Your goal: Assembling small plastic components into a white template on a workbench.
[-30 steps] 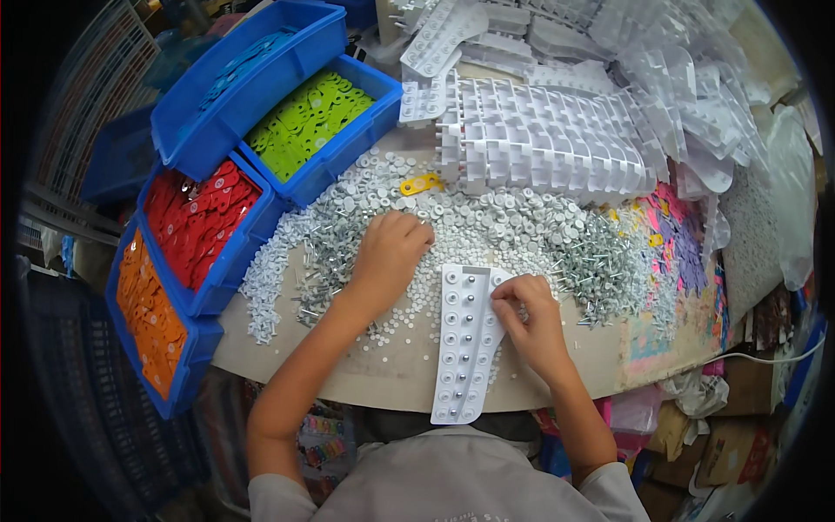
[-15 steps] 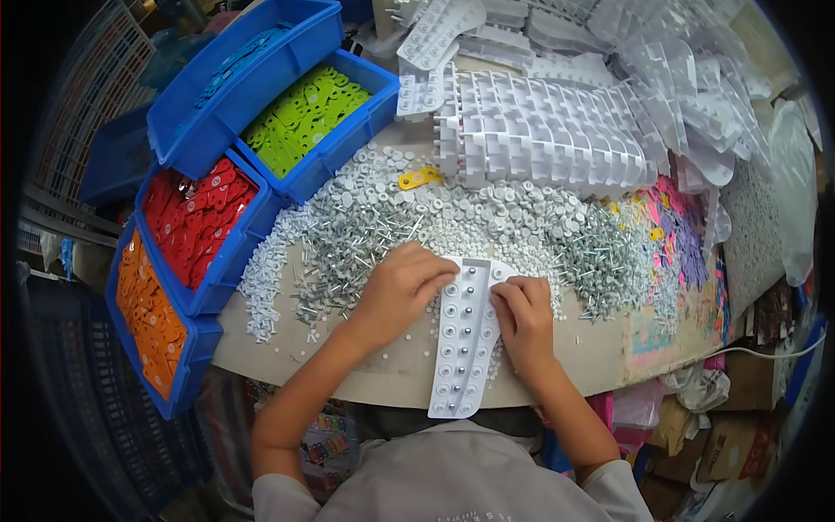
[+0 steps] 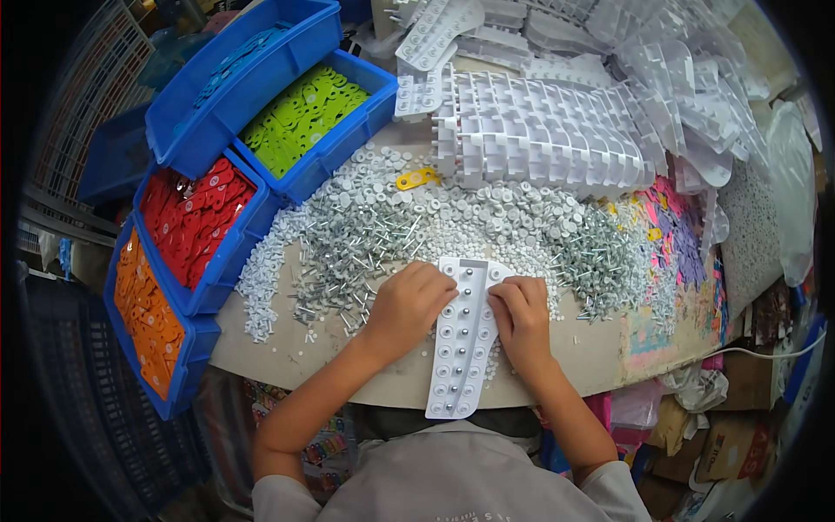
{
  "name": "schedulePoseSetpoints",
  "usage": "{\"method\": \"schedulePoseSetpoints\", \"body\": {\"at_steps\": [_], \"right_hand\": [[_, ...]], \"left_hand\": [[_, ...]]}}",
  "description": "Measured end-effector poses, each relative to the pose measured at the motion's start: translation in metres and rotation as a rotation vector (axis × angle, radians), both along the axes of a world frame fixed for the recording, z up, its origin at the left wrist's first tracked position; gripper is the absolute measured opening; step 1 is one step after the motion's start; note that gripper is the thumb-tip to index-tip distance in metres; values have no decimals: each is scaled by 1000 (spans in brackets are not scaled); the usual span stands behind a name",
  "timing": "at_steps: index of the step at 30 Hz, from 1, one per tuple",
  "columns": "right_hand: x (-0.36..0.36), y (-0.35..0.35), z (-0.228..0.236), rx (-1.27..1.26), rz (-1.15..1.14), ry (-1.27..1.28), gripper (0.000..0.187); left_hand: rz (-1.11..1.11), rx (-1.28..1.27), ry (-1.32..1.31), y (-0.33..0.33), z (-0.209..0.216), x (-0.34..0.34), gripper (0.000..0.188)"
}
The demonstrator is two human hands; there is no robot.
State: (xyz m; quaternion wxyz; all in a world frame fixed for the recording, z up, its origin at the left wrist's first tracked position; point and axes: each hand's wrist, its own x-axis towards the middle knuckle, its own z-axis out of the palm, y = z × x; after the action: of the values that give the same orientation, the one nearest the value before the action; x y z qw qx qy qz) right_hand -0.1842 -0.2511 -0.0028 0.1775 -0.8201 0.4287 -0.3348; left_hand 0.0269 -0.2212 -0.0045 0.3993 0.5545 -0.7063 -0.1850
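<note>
Here's the left hand (image 3: 404, 304), its grip drawn narrow, fingertips right at the upper left edge of a white panel (image 3: 461, 348). Across from it, the right hand (image 3: 524, 320) has its thumb and fingers close together at the upper right edge; whether either grip is closed on anything is hidden from above. The panel lies between the two, long and slightly slanted, its near end poking past the rim of the tabletop (image 3: 365, 387). A line of silver heads runs down its middle, ringed holes on both sides.

Just beyond, it's crowded: silver pins (image 3: 365, 239) left, more pins (image 3: 596, 265) right, and white caps (image 3: 522, 213) between. A yellow strip (image 3: 417, 179) sits at the heap's far side, before a row of ribbed white frames (image 3: 548, 143).

Out left, blue bins carry red pieces (image 3: 204, 217), orange pieces (image 3: 148, 317) and green pieces (image 3: 304, 122); tiny round marks show on some, too small to read. Pink and purple pieces (image 3: 687, 248) lie far right. And the writing: pale lettering on the grey shirt (image 3: 426, 470), bold print on a cardboard box (image 3: 729, 439), lower right.
</note>
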Motion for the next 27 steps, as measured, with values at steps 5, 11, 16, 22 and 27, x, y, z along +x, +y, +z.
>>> {"method": "schedulePoseSetpoints", "body": {"at_steps": [5,11,16,22,27], "right_hand": [[0,0,1,-2,-9,5,14],[-10,-17,13,-11,39,26,9],[-23,-64,12,-186,-178,133,9],[-27,-78,-2,-236,-156,257,12],[-26,-73,1,-246,-164,229,13]], "left_hand": [[-29,-179,-232,4,1,3,10],[-46,44,108,-6,6,8,7],[145,-93,-66,-35,10,25,2],[166,-86,-274,-55,4,39,10],[123,-107,-346,-51,-1,37,9]]}}
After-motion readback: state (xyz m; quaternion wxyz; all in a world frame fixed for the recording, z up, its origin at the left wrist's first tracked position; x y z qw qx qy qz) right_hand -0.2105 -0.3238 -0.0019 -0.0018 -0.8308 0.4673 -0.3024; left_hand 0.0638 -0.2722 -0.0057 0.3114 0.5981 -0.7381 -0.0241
